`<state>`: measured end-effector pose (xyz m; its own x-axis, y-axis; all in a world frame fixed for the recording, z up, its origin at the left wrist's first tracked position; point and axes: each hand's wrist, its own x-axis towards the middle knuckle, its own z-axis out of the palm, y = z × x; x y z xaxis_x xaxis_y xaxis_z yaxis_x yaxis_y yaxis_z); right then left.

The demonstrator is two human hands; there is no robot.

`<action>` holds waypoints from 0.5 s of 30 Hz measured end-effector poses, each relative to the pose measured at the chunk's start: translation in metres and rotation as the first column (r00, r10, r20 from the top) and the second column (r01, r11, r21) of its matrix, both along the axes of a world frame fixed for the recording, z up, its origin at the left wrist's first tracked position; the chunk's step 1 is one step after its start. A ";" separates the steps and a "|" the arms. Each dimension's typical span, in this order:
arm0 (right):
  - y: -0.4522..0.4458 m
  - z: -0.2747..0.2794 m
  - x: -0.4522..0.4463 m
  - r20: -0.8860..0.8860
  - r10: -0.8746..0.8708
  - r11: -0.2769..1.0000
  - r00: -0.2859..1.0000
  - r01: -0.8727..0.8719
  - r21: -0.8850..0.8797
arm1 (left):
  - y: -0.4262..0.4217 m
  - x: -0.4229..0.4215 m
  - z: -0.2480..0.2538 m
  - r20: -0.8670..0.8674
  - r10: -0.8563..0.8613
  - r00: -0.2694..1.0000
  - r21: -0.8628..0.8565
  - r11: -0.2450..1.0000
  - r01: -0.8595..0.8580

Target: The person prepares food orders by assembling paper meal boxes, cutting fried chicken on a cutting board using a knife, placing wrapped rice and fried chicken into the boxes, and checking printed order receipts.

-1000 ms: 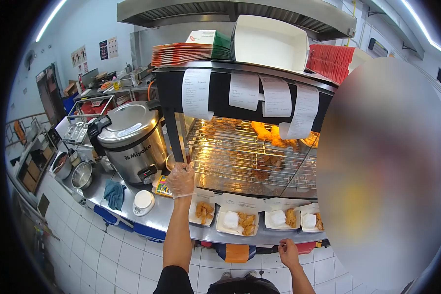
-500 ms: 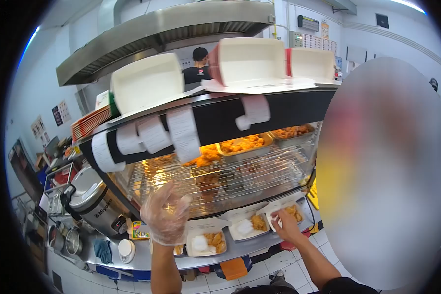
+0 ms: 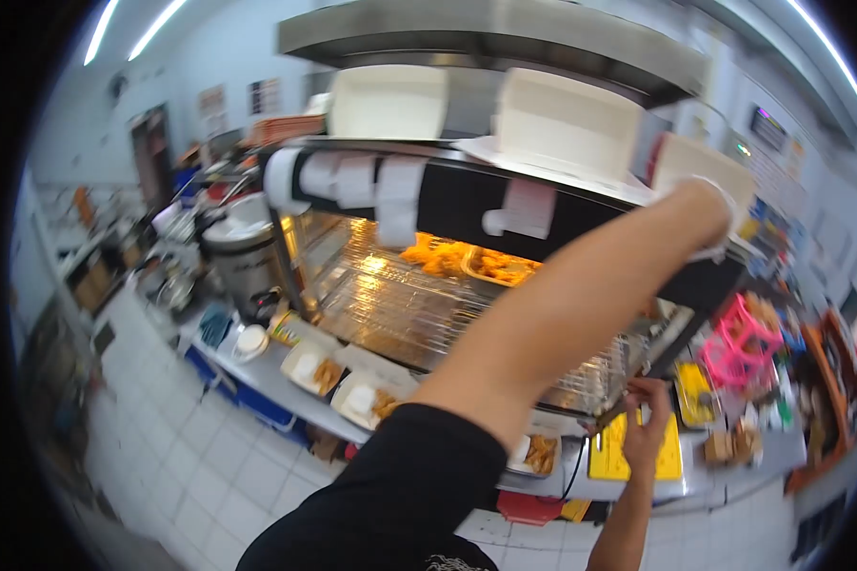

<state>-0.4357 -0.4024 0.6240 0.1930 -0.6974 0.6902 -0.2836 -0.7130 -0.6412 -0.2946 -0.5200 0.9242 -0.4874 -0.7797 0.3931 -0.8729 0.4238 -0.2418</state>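
Observation:
My left arm crosses the view, and my left hand (image 3: 717, 205), in a clear glove, is at the open white food box (image 3: 700, 167) on top of the warmer's right end. Its fingers are hidden. Bare and empty, my right hand (image 3: 646, 419) is beside the lower right corner of the glass food warmer (image 3: 381, 314), fingers loosely bent and apart. A yellow cutting board (image 3: 611, 455) lies just below it. Filled boxes with rice and fried chicken stand along the counter, including a right-hand box (image 3: 540, 455) and a left-hand box (image 3: 360, 400).
Two more open white boxes (image 3: 569, 124) stand on the warmer, with paper receipts (image 3: 400, 195) hanging below. Inside is a tray of fried chicken (image 3: 498, 266). A pink basket (image 3: 741, 343) sits at right. At left are a rice cooker (image 3: 243, 262) and a blue cloth (image 3: 215, 325).
The view has turned right. My left hand has moved from the warmer's front up to the top right box. My right hand has left the right-hand filled box for the warmer's corner.

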 end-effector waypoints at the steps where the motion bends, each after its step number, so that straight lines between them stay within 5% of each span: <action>1: -0.012 0.011 -0.011 -0.001 0.013 0.999 1.000 -0.013 -0.042 | -0.012 0.000 0.006 0.001 0.038 0.999 0.037 0.999 -0.038; 8: -0.071 0.135 -0.065 -0.020 -0.085 0.936 0.996 0.073 -0.345 | -0.044 0.008 0.024 -0.012 0.140 0.990 0.152 0.979 -0.137; 11: -0.070 0.191 -0.050 -0.041 -0.230 0.802 0.972 0.166 -0.574 | -0.046 0.007 0.028 -0.016 0.149 0.989 0.141 0.979 -0.146; 15: -0.097 0.224 -0.026 -0.354 -0.555 0.699 0.753 0.191 -0.689 | -0.047 -0.006 0.026 -0.032 0.082 0.996 0.006 0.997 -0.082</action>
<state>-0.4612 -0.4990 0.8476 0.4466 -0.2832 0.8487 -0.7537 -0.6303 0.1863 -0.3011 -0.5673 0.9502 -0.4091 -0.8183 0.4039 -0.9120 0.3517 -0.2111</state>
